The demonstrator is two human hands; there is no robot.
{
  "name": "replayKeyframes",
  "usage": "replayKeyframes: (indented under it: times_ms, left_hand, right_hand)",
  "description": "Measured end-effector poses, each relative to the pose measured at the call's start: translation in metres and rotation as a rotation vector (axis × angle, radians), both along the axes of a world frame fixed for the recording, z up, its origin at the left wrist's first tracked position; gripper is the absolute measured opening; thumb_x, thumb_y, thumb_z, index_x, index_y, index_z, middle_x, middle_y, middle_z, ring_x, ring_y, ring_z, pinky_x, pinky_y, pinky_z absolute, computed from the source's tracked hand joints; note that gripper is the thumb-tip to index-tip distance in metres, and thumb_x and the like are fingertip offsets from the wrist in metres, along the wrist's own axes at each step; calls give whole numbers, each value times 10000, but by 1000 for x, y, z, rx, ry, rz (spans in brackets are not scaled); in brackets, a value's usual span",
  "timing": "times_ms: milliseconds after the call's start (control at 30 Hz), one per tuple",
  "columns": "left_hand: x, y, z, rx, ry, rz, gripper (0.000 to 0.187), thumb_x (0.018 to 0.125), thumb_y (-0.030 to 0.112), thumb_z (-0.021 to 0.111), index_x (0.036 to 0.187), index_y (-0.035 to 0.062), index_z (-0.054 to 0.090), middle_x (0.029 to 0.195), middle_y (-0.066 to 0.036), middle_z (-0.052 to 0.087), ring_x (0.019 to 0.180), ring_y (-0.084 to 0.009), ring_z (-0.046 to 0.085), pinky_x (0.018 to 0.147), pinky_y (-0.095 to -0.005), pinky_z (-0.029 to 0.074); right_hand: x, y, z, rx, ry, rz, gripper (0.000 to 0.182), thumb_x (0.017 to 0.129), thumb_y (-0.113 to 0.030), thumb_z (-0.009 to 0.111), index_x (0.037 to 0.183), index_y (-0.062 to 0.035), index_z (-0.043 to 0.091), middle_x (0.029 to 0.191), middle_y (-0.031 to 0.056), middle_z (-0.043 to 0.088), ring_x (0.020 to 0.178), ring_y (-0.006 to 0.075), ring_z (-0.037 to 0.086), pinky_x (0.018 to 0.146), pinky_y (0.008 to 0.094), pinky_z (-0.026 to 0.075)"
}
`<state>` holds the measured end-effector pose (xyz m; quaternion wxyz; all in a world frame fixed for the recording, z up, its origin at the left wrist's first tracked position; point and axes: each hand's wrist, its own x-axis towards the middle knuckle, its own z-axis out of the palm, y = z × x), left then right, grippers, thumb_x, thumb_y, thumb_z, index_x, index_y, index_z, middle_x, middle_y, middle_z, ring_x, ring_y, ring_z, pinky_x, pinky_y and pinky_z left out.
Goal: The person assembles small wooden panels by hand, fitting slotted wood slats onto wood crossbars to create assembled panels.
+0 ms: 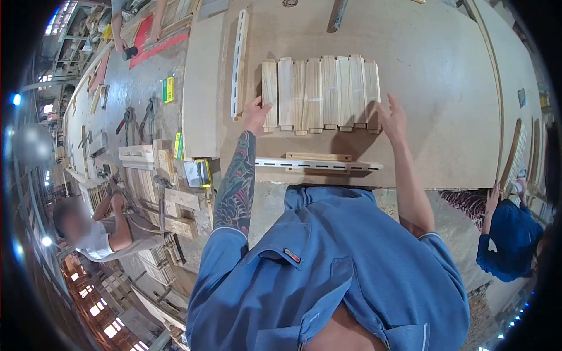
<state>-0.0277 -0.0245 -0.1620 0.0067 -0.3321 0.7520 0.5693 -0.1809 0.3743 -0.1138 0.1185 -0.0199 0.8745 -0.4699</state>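
Head: left grip (256, 115) at left edge of slats (315, 88), pinch unclear; right grip (393, 120) spread opposite; board (448, 111) extends rightward.

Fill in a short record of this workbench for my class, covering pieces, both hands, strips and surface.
Pieces: wooden slats, side by side, ends uneven
Left hand: at the row's left end
Right hand: at its right end, fingers spread
Strips: slotted white strip left; second white strip nearer the person
Surface: flat workbench
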Motion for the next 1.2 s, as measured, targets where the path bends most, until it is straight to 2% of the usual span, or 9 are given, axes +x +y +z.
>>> replayKeyframes:
  times_ms: [33, 167, 367, 433, 567, 733, 833, 933, 1200]
  left_hand:
    - [5, 12, 13, 150, 102, 60, 458, 914, 159, 704, 1325, -15, 601, 1071, -58, 723, 883, -112, 646, 781, -246, 487]
    - [40, 55, 80, 356, 131, 11, 367, 976, 186, 667, 1291, 0, 637, 1059, 25, 702, 848, -56, 596, 723, -193, 449]
    - [113, 39, 164, 134, 242, 118, 300, 1018, 297, 596, 1100, 46, 739, 933, 20, 695, 844, -58, 577, 766, -234, 474]
    - [137, 9, 168, -152, 354, 232, 315, 1018, 301, 595, 1018, 23, 742, 905, 1, 701, 831, -64, 588, 764, -243, 489]
    - [155, -5, 212, -191, 316, 216, 320, 1017, 292, 598, 995, 2, 732, 897, -21, 705, 823, -78, 595, 760, -248, 494]
    - [113, 31, 267, -225, 572, -81, 390, 1024, 361, 567, 1043, 2, 718, 985, -39, 720, 916, -122, 646, 833, -278, 491]
    - [95, 48, 267, -499, 497, -274, 406, 1015, 415, 551, 1042, 48, 722, 999, -101, 721, 902, -214, 679, 817, -347, 510]
    - [98, 62, 252, -829, 182, -482, 390, 995, 437, 541, 1041, 91, 715, 964, -131, 704, 892, -314, 669, 776, -421, 514]
    - [116, 67, 267, -957, 85, -448, 333, 973, 415, 558, 1039, 127, 711, 898, -80, 681, 848, -298, 635, 743, -441, 507]
  right_hand:
    - [10, -8, 9, 142, 149, -10, 652, 910, -352, 673, 1421, 12, 495, 1171, 152, 696, 934, 224, 665, 850, 353, 520]
    - [85, -94, 76, -430, -309, 306, 680, 862, -372, 781, 1388, -16, 538, 1203, 163, 673, 974, 192, 661, 845, 330, 541]
    - [149, -182, 53, -587, -473, 672, 393, 918, -213, 735, 1240, -6, 643, 1022, 98, 712, 892, 161, 669, 776, 300, 548]
    - [165, -199, 35, -448, -403, 733, 261, 929, -106, 686, 1174, -14, 685, 987, 68, 727, 857, 145, 669, 735, 296, 537]
    - [178, -216, 45, -299, -135, 789, 283, 902, -221, 687, 1050, 19, 712, 834, 149, 731, 729, 211, 684, 654, 359, 514]
    - [197, -229, 71, -67, 307, 942, 303, 853, -276, 709, 948, 12, 710, 690, 176, 673, 670, 335, 681, 639, 416, 518]
    - [202, -233, 51, -64, 64, 950, 342, 863, -210, 756, 1141, -32, 665, 1023, 118, 692, 932, 241, 659, 813, 401, 526]
    - [212, -236, 45, -485, 422, 775, 248, 852, -249, 672, 1047, -95, 679, 986, 202, 686, 873, 407, 665, 725, 479, 543]
    - [191, -227, 48, -15, 125, 1102, 357, 870, -278, 643, 1168, -81, 635, 1135, 200, 668, 1022, 404, 639, 868, 500, 518]
